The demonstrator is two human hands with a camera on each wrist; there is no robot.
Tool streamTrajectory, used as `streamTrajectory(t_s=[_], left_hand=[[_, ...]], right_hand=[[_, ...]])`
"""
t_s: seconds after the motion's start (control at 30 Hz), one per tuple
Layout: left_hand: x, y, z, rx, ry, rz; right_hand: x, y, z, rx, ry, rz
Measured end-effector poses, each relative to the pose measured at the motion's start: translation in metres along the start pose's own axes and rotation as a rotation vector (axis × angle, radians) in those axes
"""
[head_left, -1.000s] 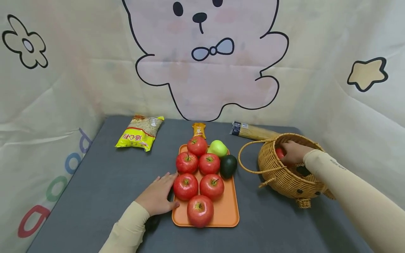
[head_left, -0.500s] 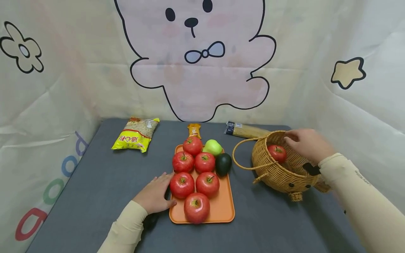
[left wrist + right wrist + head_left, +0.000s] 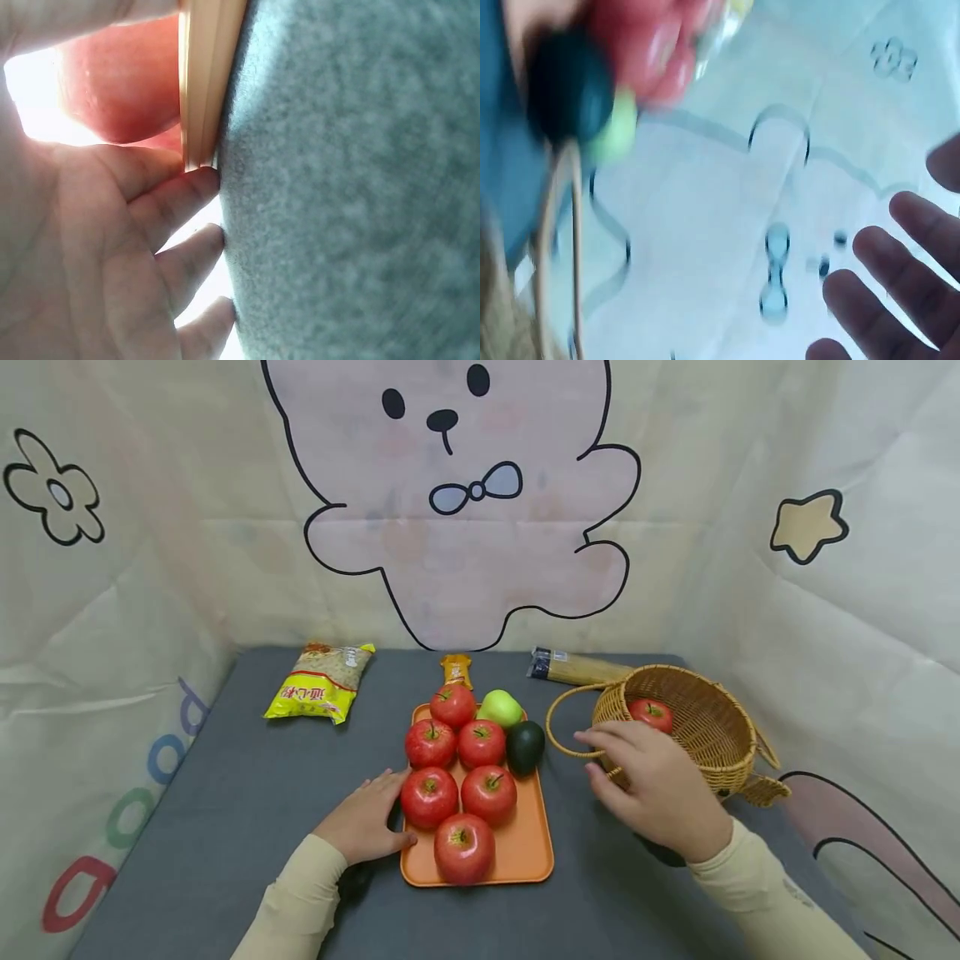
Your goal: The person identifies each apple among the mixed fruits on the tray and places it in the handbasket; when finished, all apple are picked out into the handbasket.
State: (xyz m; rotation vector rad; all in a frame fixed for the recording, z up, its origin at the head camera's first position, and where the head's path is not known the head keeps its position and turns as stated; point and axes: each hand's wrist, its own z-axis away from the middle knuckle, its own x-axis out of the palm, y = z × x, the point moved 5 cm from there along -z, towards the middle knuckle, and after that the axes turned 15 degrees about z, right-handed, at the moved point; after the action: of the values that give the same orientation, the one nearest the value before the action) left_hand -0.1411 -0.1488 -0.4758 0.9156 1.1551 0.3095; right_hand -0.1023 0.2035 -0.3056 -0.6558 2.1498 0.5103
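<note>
An orange tray (image 3: 531,847) in the middle of the table bears several red apples (image 3: 464,849), a green apple (image 3: 501,708) and a dark green avocado (image 3: 525,747). Along the tray's left side rests my left hand (image 3: 367,818), its thumb at the rim; in the left wrist view the fingertips touch the grey cloth beside the tray wall (image 3: 206,82). My right hand (image 3: 660,785) holds nothing and hovers in front of the wicker basket (image 3: 716,727), fingers loosely spread toward the tray. One red apple (image 3: 651,715) lies inside the basket, whose front is partly covered by that hand.
The basket's looped handle (image 3: 553,718) leans left, close to the avocado. Behind stand a yellow bag of pasta (image 3: 318,681), a small orange packet (image 3: 456,669) and a pack of noodles (image 3: 577,667). Printed cloth walls enclose the back and sides.
My right hand has let go of a red apple inside the basket, come out, and swung left and forward of it. My left hand stays at the tray. The head view has shifted slightly.
</note>
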Motion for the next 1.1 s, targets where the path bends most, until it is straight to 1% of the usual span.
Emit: streamTrajectory(t_s=[0.13,0.23,0.33,0.4,0.53,0.67,0.93,1.1], left_hand=[[0.001,0.001,-0.003,0.011,-0.001,0.013],[0.003,0.001,-0.005,0.017,0.0,0.02],[0.005,0.001,-0.006,0.015,0.003,0.017],[0.006,0.0,-0.007,0.013,0.008,0.017],[0.007,0.0,-0.008,0.007,0.014,0.009],[0.006,0.0,-0.008,0.012,0.019,0.001],[0.002,0.001,-0.005,0.014,0.019,-0.005],[0.002,-0.003,-0.005,0.004,0.017,-0.01]], right_hand=[[0.038,-0.047,0.007,-0.061,-0.105,-0.101],[0.066,-0.081,0.013,-0.093,-0.185,-0.149],[0.088,-0.107,0.02,-0.114,-0.273,-0.191],[0.098,-0.118,0.024,-0.121,-0.329,-0.195],[0.111,-0.128,0.028,-0.118,-0.376,-0.178],[0.119,-0.13,0.028,-0.126,-0.375,-0.161],[0.127,-0.133,0.027,-0.16,-0.336,-0.141],[0.128,-0.136,0.025,-0.185,-0.273,-0.123]])
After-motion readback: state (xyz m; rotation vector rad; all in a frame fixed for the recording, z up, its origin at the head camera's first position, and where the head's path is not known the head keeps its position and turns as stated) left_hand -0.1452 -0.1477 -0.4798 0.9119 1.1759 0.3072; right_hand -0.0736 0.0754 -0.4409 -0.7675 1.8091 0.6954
